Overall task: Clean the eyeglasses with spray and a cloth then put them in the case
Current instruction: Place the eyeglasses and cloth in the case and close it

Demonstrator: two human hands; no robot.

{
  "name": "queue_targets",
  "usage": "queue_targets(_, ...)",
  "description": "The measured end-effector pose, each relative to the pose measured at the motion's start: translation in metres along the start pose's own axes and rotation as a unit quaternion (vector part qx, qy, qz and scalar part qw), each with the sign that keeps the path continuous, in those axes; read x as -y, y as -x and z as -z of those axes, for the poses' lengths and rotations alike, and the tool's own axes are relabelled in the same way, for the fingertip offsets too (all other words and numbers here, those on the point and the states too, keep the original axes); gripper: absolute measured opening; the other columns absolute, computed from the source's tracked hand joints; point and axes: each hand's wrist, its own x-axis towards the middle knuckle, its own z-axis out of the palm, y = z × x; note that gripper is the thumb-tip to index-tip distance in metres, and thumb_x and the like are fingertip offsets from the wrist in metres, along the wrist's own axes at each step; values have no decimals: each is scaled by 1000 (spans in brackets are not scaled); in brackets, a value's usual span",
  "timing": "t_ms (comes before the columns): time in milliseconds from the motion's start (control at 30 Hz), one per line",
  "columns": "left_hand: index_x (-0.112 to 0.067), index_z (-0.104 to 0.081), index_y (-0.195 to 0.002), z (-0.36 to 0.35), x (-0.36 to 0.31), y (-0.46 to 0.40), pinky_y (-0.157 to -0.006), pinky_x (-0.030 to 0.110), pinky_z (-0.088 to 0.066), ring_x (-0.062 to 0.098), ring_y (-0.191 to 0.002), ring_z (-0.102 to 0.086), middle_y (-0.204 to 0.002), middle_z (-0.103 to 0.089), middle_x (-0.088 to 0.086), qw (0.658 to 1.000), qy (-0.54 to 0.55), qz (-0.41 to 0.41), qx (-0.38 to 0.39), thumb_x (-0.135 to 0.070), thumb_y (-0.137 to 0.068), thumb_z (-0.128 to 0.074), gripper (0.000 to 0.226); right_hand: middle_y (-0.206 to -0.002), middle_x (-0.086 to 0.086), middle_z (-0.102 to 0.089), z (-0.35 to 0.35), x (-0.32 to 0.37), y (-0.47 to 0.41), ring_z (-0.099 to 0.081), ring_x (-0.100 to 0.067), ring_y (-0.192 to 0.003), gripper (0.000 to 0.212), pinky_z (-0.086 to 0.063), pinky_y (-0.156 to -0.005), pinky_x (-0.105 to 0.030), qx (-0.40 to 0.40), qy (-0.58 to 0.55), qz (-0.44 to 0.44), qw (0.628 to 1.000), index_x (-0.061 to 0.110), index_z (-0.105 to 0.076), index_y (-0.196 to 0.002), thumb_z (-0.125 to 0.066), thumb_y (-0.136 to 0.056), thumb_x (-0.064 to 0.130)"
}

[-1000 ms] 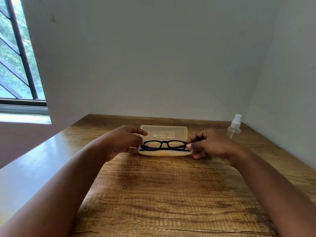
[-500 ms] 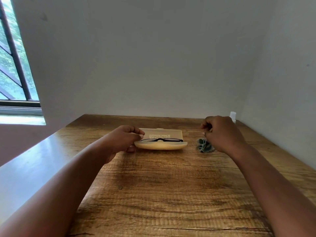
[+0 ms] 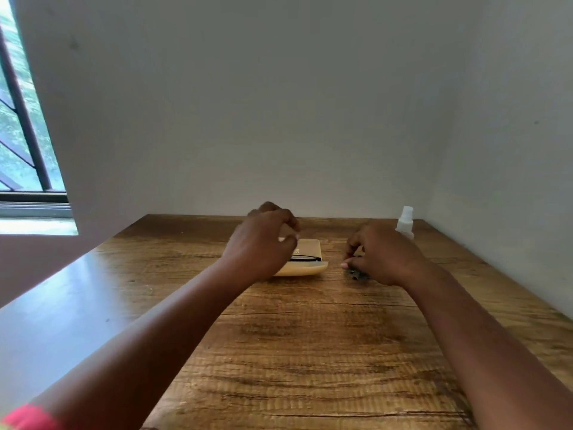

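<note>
A pale yellow glasses case (image 3: 310,268) lies open at the middle of the wooden table (image 3: 310,352). The black-framed eyeglasses (image 3: 307,258) lie folded inside it. My left hand (image 3: 263,243) hovers over the case's left part, its fingers curled around the upright lid (image 3: 308,247). It hides the left half of the case and glasses. To the right, my right hand (image 3: 383,259) sits on the table with its fingers curled over the small grey-green cloth (image 3: 356,275), most of which it hides. A clear spray bottle (image 3: 404,223) stands behind that hand.
White walls close the table at the back and on the right. A window (image 3: 21,135) with dark bars is at the far left. The table's left edge runs diagonally along a pale ledge.
The glasses were laid into the case and released. My right hand went right to the cloth and now covers it. My left hand rose from the case's left end to the lid.
</note>
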Motion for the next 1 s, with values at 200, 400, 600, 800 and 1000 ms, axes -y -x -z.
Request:
queue_targets(200,-24,-65,-112,-24,-36,-22,-84,27,-39,16,-111,-53,-121,-54,-3,996,-1,-16,90,-27,-91,-65,21,-96,2,-70,-6,3,2,-63,-14,-87,6,-52,-77,-29,12,43,5,999,20,-74,-91,-70,-86,21)
queue_targets(400,-22,-65,-116,-41,-36,-26,-89,25,-38,18,-121,-51,-130,-54,1,994,32,-4,100,-23,-89,-70,28,-94,0,-71,-5,5,0,-65,-17,-83,11,-50,-70,-28,-76,6,-62,995,17,-74,-95,-66,-88,21)
queue_targets(600,-23,-66,-116,-37,-24,-22,-79,16,-38,9,-114,-55,-120,-63,-6,991,121,-26,53,-30,-88,-71,29,-74,7,-62,6,6,1,-57,-7,-69,16,-38,-58,-23,-160,-157,-66,972,21,-67,-68,-70,-84,22)
queue_targets(800,-23,-65,-117,-23,-19,-19,-88,18,-49,2,-105,-61,-110,-67,-9,970,241,-11,17,-34,-84,-75,36,-84,4,-73,9,12,0,-67,-12,-82,7,-51,-71,-27,-190,-376,-15,907,18,-77,-84,-72,-87,17)
queue_targets(1000,-18,-68,-110,-21,-23,-16,-91,38,-55,11,-98,-68,-101,-72,-2,951,308,-21,37,-30,-84,-74,29,-90,4,-74,17,22,7,-66,0,-81,9,-48,-63,-12,-176,-492,61,850,19,-76,-89,-67,-91,17)
